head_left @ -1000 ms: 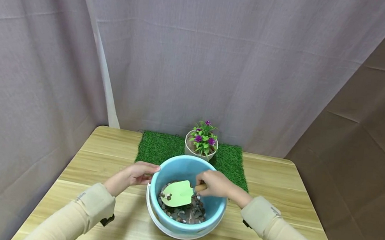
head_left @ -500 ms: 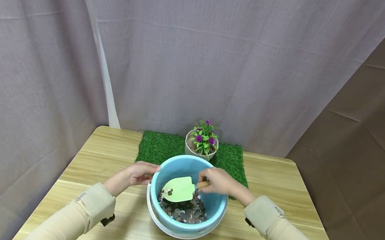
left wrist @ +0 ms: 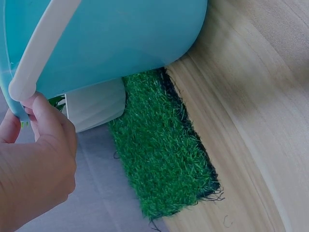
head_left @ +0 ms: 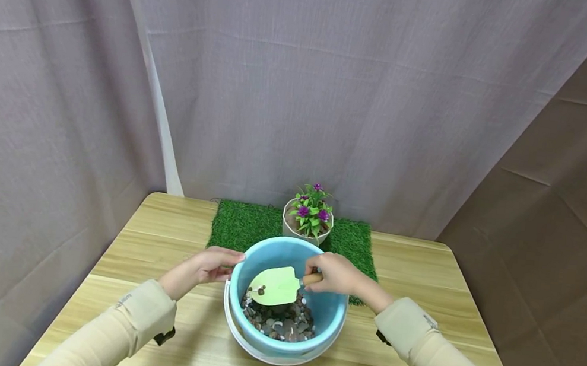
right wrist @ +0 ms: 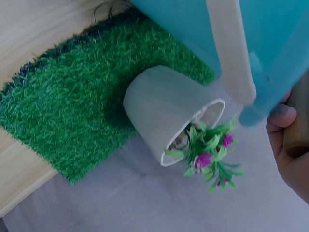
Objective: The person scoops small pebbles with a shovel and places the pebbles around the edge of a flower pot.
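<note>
A light-blue bucket (head_left: 275,254) stands on the table in the head view, with small mixed pebbles (head_left: 302,322) over its bottom. My left hand (head_left: 211,265) pinches the bucket's left rim between thumb and fingers, close by the end of the white bail handle (left wrist: 46,46) in the left wrist view. Inside the bucket, my right hand (head_left: 336,274) grips the wooden handle of a trowel (head_left: 278,287). Its pale green blade points left above the pebbles and carries a few small stones (head_left: 260,290). The same wooden grip (right wrist: 298,118) shows at the right wrist view's edge.
Behind the bucket, a white flowerpot (head_left: 304,235) with a purple-flowered plant (head_left: 313,212) stands on a green artificial turf mat (head_left: 246,223). All of it is on a wooden table (head_left: 413,273). Grey curtains (head_left: 302,100) hang at the back and left, a brown one at right.
The right hand has moved a little up and to the right with the trowel, raising the blade from the pebbles. The left hand and the bucket have stayed in place.
</note>
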`<action>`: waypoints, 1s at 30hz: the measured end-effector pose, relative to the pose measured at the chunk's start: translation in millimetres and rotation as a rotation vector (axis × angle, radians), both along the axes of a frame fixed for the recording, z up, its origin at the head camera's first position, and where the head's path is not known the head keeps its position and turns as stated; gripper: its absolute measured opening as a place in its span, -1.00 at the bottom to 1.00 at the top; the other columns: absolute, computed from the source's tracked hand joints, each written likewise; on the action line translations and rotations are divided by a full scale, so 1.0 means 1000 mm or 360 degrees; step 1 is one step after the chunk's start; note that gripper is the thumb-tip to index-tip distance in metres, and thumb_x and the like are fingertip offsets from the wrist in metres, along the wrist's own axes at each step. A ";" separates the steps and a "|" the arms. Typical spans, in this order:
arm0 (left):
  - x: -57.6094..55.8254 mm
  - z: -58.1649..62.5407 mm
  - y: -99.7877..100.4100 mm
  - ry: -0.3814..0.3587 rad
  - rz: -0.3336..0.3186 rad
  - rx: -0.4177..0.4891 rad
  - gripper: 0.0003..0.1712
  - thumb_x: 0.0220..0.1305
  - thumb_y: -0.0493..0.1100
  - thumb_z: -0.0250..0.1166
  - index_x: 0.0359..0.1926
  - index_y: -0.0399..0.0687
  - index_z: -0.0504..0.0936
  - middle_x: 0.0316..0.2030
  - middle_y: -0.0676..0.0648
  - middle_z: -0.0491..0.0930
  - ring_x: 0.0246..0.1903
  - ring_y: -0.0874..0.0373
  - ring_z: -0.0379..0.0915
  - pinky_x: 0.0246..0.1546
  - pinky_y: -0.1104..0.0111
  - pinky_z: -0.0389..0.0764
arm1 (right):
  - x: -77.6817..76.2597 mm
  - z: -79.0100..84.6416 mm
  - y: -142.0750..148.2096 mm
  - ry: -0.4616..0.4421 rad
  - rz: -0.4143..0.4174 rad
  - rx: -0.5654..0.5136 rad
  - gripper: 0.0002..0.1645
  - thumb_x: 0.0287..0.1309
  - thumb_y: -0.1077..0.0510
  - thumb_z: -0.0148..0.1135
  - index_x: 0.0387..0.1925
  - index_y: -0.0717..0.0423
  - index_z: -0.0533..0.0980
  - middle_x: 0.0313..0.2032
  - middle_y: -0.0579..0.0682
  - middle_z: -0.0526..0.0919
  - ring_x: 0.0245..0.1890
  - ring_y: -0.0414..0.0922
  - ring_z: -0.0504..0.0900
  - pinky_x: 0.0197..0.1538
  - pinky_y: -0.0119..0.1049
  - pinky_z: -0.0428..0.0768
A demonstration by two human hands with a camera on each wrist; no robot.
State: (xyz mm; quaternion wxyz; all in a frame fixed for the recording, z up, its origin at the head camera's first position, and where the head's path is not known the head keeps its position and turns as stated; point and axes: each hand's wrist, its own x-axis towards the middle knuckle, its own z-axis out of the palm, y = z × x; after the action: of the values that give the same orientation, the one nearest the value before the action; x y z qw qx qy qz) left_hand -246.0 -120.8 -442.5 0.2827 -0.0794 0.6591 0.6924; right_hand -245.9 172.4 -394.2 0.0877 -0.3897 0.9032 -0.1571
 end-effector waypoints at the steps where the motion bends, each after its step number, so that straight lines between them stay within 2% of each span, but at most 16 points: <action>1: 0.000 0.000 0.000 -0.0002 0.0003 -0.0003 -0.48 0.30 -0.22 0.19 0.20 -0.41 0.36 -0.53 0.08 0.56 -0.52 0.34 0.51 -0.41 0.59 0.69 | -0.001 0.002 0.001 0.0002 -0.0004 -0.0015 -0.85 -0.05 0.16 0.39 -0.51 -0.01 0.52 -0.65 -0.24 0.30 -0.63 -0.35 0.19 -0.52 -0.55 0.21; 9: 0.000 0.000 0.000 0.0002 -0.0002 -0.0022 -0.47 0.31 -0.21 0.18 0.22 -0.41 0.35 -0.51 0.09 0.55 -0.50 0.34 0.50 -0.41 0.60 0.68 | -0.010 0.014 0.017 -0.0033 -0.0060 -0.0101 -0.78 -0.03 0.14 0.39 -0.57 -0.01 0.46 -0.68 -0.24 0.24 -0.65 -0.36 0.17 -0.54 -0.56 0.22; 15: 0.000 0.000 0.000 0.0004 -0.0004 0.0013 -0.48 0.31 -0.22 0.17 0.22 -0.42 0.35 -0.53 0.09 0.56 -0.50 0.33 0.51 -0.39 0.58 0.69 | -0.019 0.020 0.034 -0.0029 -0.0132 -0.0126 -0.84 -0.02 0.14 0.39 -0.52 0.01 0.53 -0.66 -0.23 0.37 -0.67 -0.36 0.21 -0.60 -0.56 0.23; 21: -0.001 -0.001 0.000 0.0007 -0.0012 0.0025 -0.50 0.31 -0.23 0.18 0.19 -0.42 0.37 -0.53 0.08 0.56 -0.51 0.33 0.51 -0.40 0.58 0.69 | -0.029 0.023 0.053 -0.0052 -0.0153 -0.0183 -0.85 -0.01 0.16 0.38 -0.51 0.09 0.54 -0.66 -0.19 0.36 -0.67 -0.35 0.17 -0.60 -0.54 0.21; 30: -0.001 -0.001 0.000 0.0014 -0.0019 0.0012 -0.48 0.30 -0.22 0.18 0.20 -0.42 0.36 -0.51 0.07 0.56 -0.51 0.33 0.49 -0.41 0.59 0.68 | -0.043 0.025 0.081 -0.0031 -0.0347 -0.0232 -0.87 -0.04 0.18 0.39 -0.49 0.13 0.58 -0.61 -0.14 0.54 -0.67 -0.30 0.28 -0.60 -0.53 0.31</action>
State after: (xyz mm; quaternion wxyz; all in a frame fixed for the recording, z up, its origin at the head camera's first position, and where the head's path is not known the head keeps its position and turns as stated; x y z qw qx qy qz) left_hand -246.5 -121.2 -443.1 0.2843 -0.0713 0.6583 0.6934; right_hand -288.6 253.7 -369.6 0.0503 -0.2928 0.9256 -0.2346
